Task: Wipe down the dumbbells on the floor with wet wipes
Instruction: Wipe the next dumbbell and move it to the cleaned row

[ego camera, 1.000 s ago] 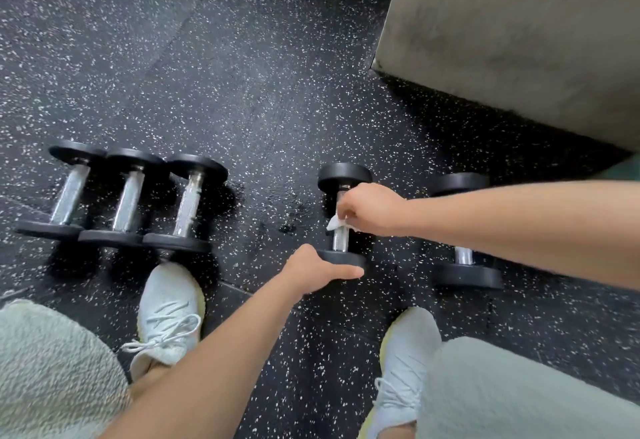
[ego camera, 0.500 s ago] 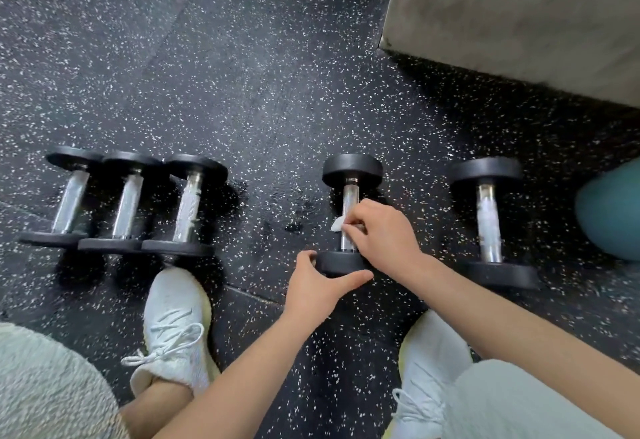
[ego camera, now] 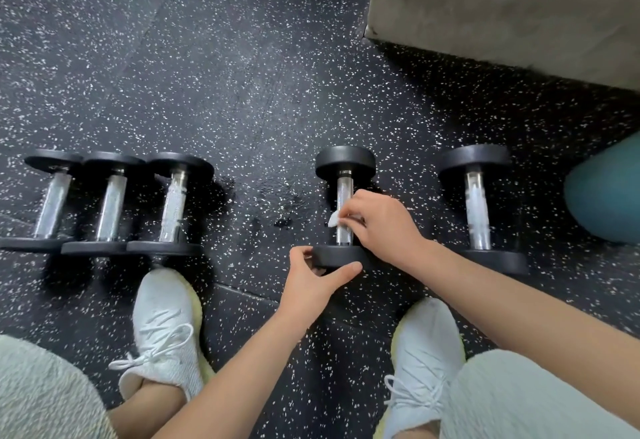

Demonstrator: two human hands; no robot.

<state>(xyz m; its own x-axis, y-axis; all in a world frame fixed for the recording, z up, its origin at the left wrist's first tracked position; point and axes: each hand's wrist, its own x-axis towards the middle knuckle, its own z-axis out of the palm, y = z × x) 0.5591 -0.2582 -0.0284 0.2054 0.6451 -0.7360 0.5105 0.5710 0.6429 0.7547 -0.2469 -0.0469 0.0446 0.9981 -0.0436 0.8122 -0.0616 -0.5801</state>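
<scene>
On my feed, the hands cover much of the work. The wet wipe (ego camera: 333, 220) is almost all hidden under the right hand (ego camera: 384, 224). I see only a small white corner poking out to the left of the chrome handle, where the fingertips pinch it against the bar. That hand also covers the lower right side of the handle.

The dumbbell (ego camera: 344, 196) lies on the speckled black floor (ego camera: 242, 75) in the middle of the view, its handle pointing away from the person. The left hand (ego camera: 313, 279) grips its near black head, with the thumb along the front edge and the fingers curled round the left side. I cannot tell how far they reach underneath.

Well apart to the left, a row of three dumbbells (ego camera: 110, 206) lies side by side, heads close together. The outermost one's near head is cut off by the frame edge. To the right lies another dumbbell (ego camera: 478, 210); its handle carries a pale blur I cannot make out. Beyond it a teal ball (ego camera: 606, 196) is cut by the right edge. A grey block (ego camera: 502, 6) fills the top right corner, also cropped.

Dark, wet-looking spots (ego camera: 284, 221) mark the floor just left of the held dumbbell. White shoes (ego camera: 166, 328) and pale shorts (ego camera: 41, 393) sit at the bottom, either side of the left forearm.
</scene>
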